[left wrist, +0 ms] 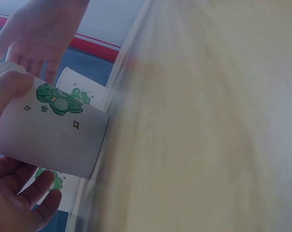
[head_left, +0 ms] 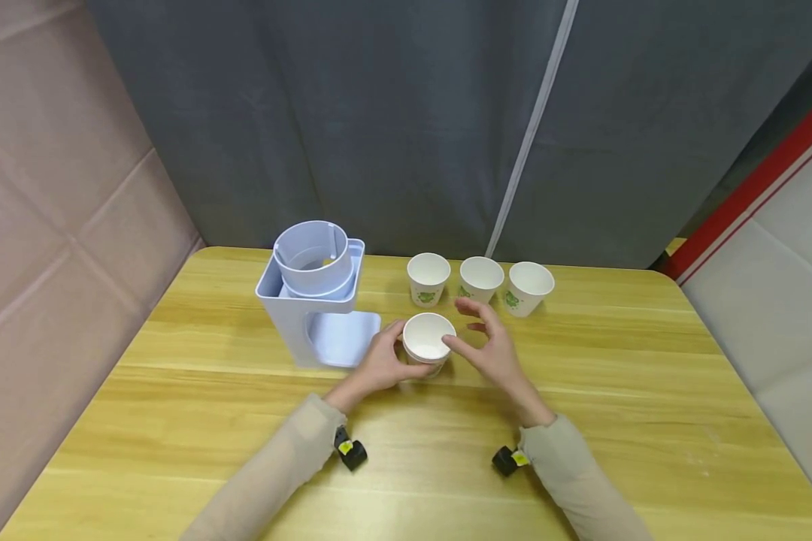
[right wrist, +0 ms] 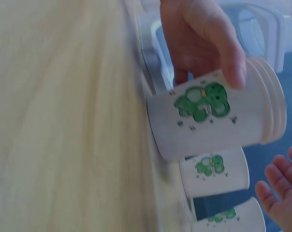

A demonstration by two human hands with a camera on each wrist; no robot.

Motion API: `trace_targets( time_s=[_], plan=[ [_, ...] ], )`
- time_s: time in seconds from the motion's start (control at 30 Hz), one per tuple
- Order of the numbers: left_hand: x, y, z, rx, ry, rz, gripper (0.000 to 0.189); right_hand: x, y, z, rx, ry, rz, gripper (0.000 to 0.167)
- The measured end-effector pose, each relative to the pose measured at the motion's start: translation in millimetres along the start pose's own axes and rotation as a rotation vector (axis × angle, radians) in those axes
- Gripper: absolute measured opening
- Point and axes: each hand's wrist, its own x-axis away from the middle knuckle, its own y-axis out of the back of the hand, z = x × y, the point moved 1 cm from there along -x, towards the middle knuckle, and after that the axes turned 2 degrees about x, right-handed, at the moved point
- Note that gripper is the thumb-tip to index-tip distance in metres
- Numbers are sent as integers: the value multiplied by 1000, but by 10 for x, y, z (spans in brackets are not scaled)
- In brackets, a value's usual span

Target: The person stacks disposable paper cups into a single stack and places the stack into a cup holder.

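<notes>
Partly laid out: three cups (head_left: 481, 279); nested stack (head_left: 429, 341) apparently remaining.
Left hand (head_left: 382, 359): grip round stack; right hand (head_left: 492, 352): spread.

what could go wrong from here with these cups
The nested cups may stick together, so several could come away at once. The left grip holds them between thumb and fingers; squeezing harder might dent them. The open right grip, near the row of three cups, could knock one over.
</notes>
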Motion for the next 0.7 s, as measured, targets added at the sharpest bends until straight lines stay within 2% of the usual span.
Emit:
trace_targets(
  time_s=[0.13,0.33,0.53,0.7],
  plan=[
    [5,0,6,11,6,-1,65,0,107,-22,15,11,-75,51],
    [12,-9,-8,32,6,-8,65,28,295,-99,36,-20,-155,51],
    [13,-7,-20,25,3,-9,66,56,473,-199,19,-69,-234,52],
    [13,15,-41,23,2,-3,65,100,594,-281,7,-63,-300,50]
  ],
)
